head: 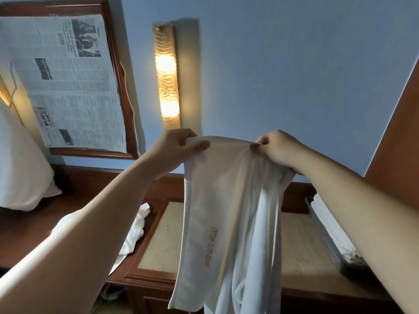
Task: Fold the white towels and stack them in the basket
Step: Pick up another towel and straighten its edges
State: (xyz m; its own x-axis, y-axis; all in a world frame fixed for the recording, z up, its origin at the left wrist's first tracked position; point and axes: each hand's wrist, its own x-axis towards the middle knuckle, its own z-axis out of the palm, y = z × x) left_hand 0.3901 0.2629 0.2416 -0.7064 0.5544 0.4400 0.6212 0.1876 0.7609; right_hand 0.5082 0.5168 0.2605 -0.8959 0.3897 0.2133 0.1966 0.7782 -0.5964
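Aloft, white towel [229, 200] top edge pinched by left hand [174, 148] and right hand [276, 148], above the table [163, 241].

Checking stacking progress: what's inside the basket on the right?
White folded towels lie inside the basket. The right forearm covers its far side, so the count is unclear.

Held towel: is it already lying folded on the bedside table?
No, both the left hand and right hand hold the towel up, hanging unfolded.
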